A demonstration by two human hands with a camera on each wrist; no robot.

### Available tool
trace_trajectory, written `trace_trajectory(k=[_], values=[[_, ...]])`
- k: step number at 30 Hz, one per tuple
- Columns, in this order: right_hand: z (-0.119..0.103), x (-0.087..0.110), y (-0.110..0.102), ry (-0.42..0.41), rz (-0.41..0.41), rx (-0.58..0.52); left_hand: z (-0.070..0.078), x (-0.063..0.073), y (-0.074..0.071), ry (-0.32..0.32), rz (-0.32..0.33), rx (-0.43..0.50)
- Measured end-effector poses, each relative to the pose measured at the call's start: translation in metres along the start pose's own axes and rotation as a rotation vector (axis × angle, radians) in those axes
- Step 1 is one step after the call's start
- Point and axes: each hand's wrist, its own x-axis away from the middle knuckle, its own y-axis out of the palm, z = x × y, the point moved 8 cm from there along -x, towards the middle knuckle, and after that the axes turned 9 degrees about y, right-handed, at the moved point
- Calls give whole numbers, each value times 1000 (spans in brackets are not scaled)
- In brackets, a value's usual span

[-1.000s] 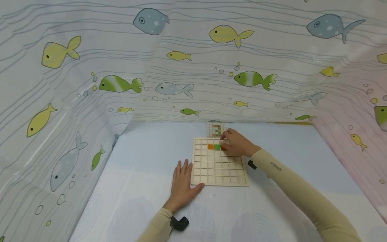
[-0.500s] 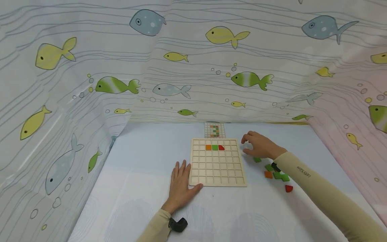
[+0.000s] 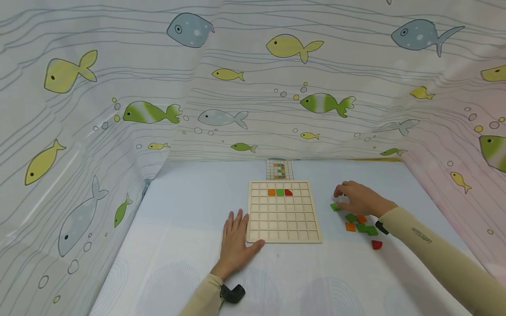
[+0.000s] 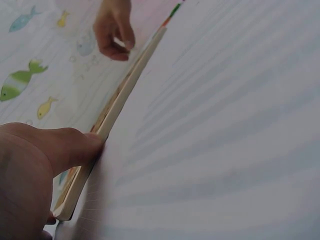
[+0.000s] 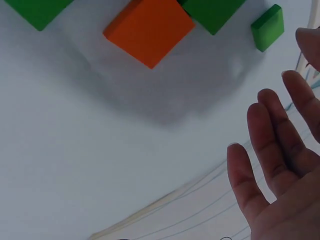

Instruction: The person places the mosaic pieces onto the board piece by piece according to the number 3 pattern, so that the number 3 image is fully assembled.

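My left hand [image 3: 236,245] rests flat on the table, its fingers along the left edge of the wooden grid board [image 3: 283,216] and its thumb at the near corner. In the left wrist view that thumb [image 4: 75,147] touches the board's side. An orange tile [image 3: 271,192], a green tile [image 3: 280,192] and a red rounded tile [image 3: 288,192] lie in one row of the grid. Right of the board, my right hand [image 3: 361,199] hovers over loose tiles with bent, parted fingers. It holds nothing; a green square tile [image 5: 268,28] sits near its thumb, apart from it.
Several loose green and orange tiles, among them an orange square [image 3: 350,227], lie right of the board, with a red rounded tile [image 3: 377,245] nearer me. A small pattern card [image 3: 270,170] lies behind the board. Fish-printed sheeting [image 3: 221,96] surrounds the table.
My right hand has let go of the red tile on the board and moved right to the loose tiles. My left hand has stayed at the board's edge.
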Motion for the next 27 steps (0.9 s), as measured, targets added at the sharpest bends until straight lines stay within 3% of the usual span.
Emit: trace_trajectory(k=[12, 27], values=[[8, 9, 15, -28, -47, -33, 0, 0, 3, -10, -3, 3], [11, 10, 19, -45, 13, -80, 0, -2, 0, 10, 10, -9]])
